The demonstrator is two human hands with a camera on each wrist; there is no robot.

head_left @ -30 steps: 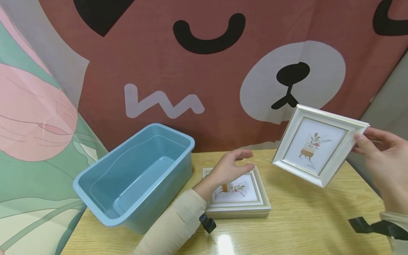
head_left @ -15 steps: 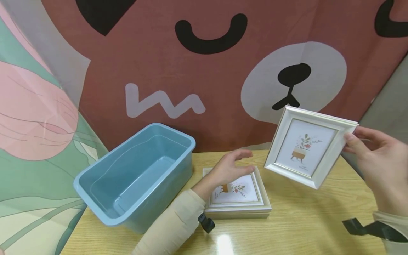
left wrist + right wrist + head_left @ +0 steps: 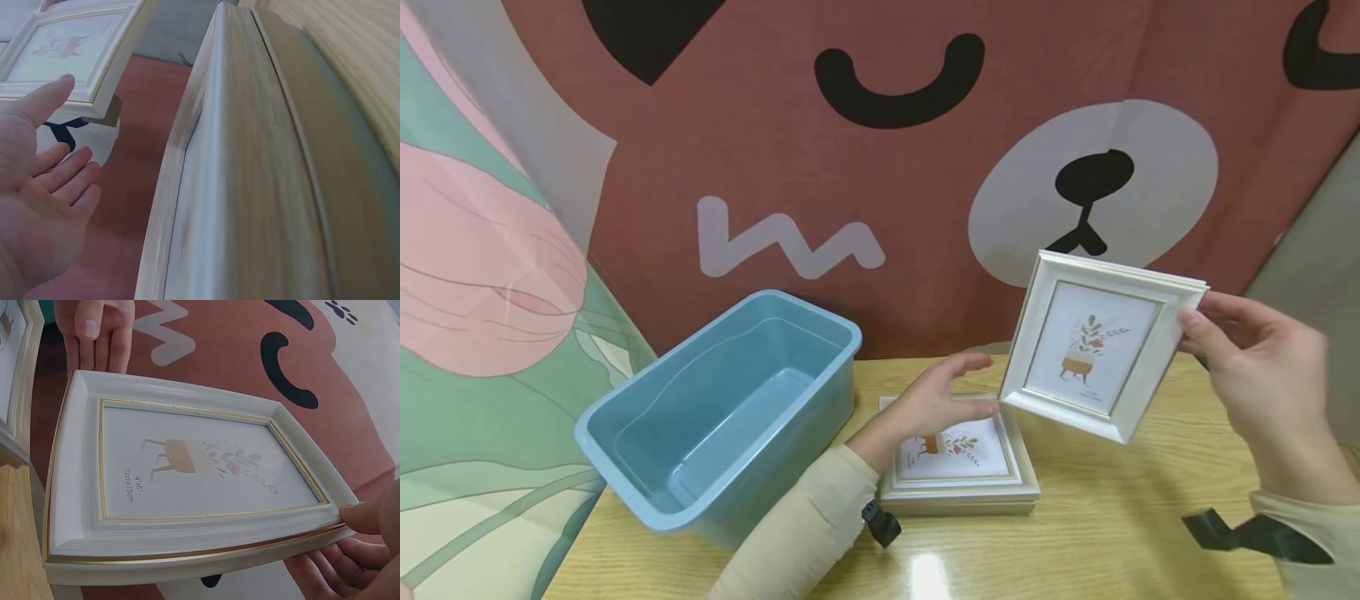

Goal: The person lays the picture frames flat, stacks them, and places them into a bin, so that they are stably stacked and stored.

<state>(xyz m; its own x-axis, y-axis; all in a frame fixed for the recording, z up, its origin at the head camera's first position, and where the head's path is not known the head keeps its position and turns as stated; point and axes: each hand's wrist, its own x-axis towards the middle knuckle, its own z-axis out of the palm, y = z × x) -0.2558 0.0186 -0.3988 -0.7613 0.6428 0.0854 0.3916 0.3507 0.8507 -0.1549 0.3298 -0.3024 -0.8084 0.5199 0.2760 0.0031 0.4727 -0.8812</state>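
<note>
My right hand (image 3: 1270,383) pinches a white picture frame (image 3: 1165,342) by its right edge, thumb on the front and fingers behind. The frame is held tilted above the table, its flowerpot print facing me; gold lining and a "4x6" mark show in the right wrist view. My left hand (image 3: 928,408) has its fingers extended and thumb apart, with the frame's lower left corner close to its fingertips. Under that hand, picture frames (image 3: 958,504) lie stacked face up on the table, partly covered by it. Their edges (image 3: 262,150) loom large in the left wrist view.
A blue plastic bin (image 3: 805,467) stands left of the stack, with its bare floor showing. The wooden table (image 3: 1090,533) runs back to a hanging cloth (image 3: 917,242) with a cartoon bear. Black straps hang at both sleeves.
My right hand has carried the picture frame leftward, bringing its corner close to my left hand. The left hand has barely moved, and the stack and bin stay put.
</note>
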